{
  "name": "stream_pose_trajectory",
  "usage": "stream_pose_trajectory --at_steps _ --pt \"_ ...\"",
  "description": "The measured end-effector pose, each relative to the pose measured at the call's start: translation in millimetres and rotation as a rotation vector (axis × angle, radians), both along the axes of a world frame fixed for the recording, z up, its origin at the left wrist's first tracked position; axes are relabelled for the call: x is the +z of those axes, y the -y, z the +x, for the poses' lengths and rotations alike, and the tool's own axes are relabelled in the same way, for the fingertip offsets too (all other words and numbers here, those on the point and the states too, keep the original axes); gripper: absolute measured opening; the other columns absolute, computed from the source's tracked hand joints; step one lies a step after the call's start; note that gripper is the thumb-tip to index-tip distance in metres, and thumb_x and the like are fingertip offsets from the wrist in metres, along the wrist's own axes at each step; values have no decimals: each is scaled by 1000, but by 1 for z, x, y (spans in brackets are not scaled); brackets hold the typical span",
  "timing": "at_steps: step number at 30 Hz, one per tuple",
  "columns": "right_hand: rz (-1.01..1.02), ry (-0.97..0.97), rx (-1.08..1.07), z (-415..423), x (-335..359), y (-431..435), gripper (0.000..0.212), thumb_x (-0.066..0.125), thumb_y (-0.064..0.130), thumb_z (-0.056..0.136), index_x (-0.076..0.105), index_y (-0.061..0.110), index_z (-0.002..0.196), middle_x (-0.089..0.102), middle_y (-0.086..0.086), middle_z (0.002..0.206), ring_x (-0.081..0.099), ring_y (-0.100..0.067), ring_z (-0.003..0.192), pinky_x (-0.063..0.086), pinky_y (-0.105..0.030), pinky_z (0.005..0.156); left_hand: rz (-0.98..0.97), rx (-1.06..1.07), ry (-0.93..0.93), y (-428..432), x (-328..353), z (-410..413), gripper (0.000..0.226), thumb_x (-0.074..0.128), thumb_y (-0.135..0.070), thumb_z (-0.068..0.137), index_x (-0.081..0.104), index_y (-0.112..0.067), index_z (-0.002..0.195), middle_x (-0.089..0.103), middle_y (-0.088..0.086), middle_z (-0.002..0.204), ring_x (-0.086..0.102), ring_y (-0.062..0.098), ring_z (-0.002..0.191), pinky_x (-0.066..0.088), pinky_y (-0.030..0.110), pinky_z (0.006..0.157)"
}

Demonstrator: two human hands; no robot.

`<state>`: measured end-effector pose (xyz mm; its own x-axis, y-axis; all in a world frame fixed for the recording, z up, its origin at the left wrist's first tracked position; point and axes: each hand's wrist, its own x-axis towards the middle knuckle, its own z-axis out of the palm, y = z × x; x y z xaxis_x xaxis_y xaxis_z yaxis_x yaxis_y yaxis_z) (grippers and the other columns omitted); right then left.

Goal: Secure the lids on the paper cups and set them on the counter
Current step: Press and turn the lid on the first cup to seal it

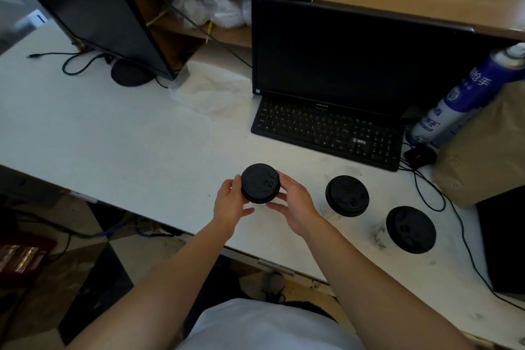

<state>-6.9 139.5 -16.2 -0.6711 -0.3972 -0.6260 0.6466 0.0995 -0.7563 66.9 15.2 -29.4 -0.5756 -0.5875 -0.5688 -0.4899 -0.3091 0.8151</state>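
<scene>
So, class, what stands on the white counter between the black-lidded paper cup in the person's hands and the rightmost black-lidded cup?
A third black-lidded paper cup stands there, seen in the head view.

A white shirt (264, 327) is worn; both forearms (176, 273) bare

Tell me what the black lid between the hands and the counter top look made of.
Lid: likely moulded plastic, matte black, with embossed relief and a raised rim. Counter top: smooth white surface, probably laminate or painted board; scuffed and stained.
</scene>
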Motion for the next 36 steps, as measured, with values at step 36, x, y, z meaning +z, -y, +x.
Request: stream_pose_trajectory --at_steps 36 --pt "408 -503 217 -12 -13 12 35 29 33 108 54 12 121 59 -6 107 60 -28 100 59 -54 81 -524 -416 -271 17 -3 -1 34 39 -8 105 52 -23 132 61 -9 121 61 9 112 57 37 91"
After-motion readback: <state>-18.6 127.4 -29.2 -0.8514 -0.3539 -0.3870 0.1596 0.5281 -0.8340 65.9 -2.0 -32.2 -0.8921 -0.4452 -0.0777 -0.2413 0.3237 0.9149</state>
